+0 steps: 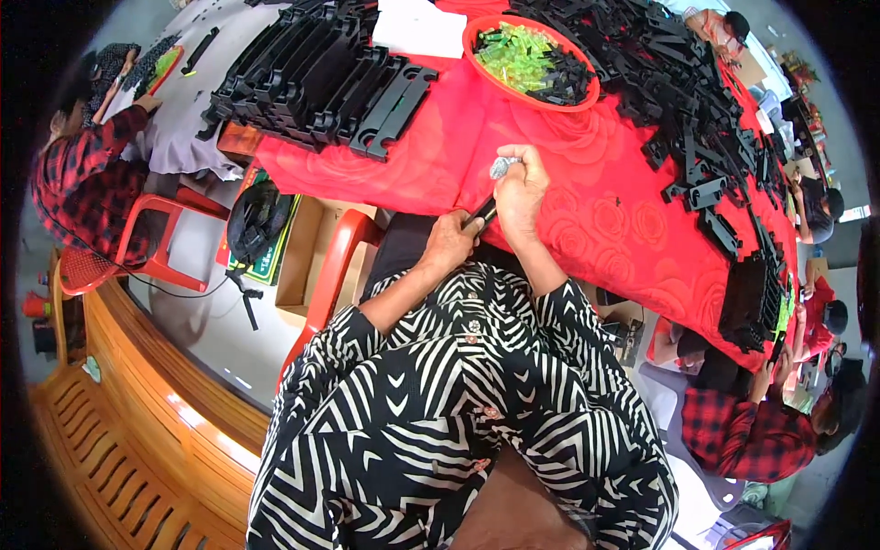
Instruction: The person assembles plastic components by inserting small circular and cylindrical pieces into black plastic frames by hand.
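Observation:
My left hand (449, 240) is closed round the lower end of a slim black plastic piece (482, 213), just off the table's near edge. Beside it, my right hand (522, 192) is curled shut on a small silvery-grey object (501, 167), whose kind I cannot make out. The upper end of the black piece reaches the right hand, and I cannot tell whether the two touch. Beyond my hands stands a round orange-red basin (594, 97) holding small bright yellow-green pieces (507, 53) and small black pieces (566, 81).
Long black plastic frames (302, 78) stand in rows at the left. A large heap of black parts (678, 101) covers the right side of the red cloth (412, 147). White paper (420, 26) lies at the back. Red chairs (337, 266), a wooden bench (156, 394) and several people surround the table.

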Demonstrator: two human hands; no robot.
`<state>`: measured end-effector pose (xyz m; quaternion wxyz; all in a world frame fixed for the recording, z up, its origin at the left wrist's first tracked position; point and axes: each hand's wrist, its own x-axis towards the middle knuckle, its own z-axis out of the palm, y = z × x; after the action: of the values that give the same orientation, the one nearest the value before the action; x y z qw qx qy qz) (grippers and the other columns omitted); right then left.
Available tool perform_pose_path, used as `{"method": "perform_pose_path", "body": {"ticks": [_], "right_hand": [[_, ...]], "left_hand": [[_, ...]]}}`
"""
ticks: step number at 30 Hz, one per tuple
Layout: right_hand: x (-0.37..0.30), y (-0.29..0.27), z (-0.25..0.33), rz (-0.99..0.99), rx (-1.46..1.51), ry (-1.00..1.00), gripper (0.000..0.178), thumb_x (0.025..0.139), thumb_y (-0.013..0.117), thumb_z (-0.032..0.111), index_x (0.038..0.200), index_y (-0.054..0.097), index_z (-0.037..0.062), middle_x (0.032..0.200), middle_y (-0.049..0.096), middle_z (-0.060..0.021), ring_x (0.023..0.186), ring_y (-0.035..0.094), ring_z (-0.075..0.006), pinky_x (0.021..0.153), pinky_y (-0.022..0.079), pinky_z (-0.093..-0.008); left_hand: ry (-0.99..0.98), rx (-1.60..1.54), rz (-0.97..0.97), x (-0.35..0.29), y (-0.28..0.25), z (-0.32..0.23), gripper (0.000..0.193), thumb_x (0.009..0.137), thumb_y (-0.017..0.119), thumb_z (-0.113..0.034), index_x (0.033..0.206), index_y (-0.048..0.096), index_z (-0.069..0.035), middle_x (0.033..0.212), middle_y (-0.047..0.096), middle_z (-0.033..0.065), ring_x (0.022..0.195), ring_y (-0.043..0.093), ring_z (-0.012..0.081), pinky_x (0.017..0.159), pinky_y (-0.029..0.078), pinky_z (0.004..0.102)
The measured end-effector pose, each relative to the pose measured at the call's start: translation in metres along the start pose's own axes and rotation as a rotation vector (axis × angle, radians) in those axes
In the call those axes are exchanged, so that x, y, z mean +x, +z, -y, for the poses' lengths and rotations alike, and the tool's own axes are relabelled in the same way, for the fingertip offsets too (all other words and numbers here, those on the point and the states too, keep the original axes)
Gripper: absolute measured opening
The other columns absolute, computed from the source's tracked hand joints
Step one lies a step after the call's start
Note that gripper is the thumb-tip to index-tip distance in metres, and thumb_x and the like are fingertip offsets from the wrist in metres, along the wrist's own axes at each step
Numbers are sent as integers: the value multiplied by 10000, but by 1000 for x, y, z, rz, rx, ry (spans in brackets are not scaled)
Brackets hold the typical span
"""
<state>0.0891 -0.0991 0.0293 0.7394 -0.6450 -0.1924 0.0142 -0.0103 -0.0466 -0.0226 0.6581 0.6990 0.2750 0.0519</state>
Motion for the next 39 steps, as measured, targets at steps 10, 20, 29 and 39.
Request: {"method": "perform_pose_path", "body": {"ticks": [10,20,29,39], "right_hand": [[-10,-5,-4,-28,98,64,240,738,321,-63,768,549,4,583,500,-24,498,467,-90,462,374,-223],[-13,-5,-5,-4,184,24,229,744,327,-41,770,550,5,581,493,-32,460,420,-75,419,338,-220],[10,-32,63,-161,456,41,179,843,358,41,951,501,40,637,500,-59,352,314,-59,304,259,-195],[34,-84,73,-53,-224,-161,180,872,475,156,979,505,14,701,535,-55,551,493,-102,488,408,-250]], "left_hand": [[55,95,-43,0,1,12,264,835,562,-204,670,534,0,515,512,46,442,478,110,420,378,266],[68,180,-112,1,1,12,295,792,581,-263,720,579,23,570,569,161,566,592,279,547,430,380],[-98,-4,165,-22,-14,-52,261,842,536,-214,708,542,10,567,544,46,438,500,118,417,409,269],[22,-106,237,-36,-9,-75,165,888,475,-158,853,535,-9,652,552,28,513,512,82,469,424,204]]}}
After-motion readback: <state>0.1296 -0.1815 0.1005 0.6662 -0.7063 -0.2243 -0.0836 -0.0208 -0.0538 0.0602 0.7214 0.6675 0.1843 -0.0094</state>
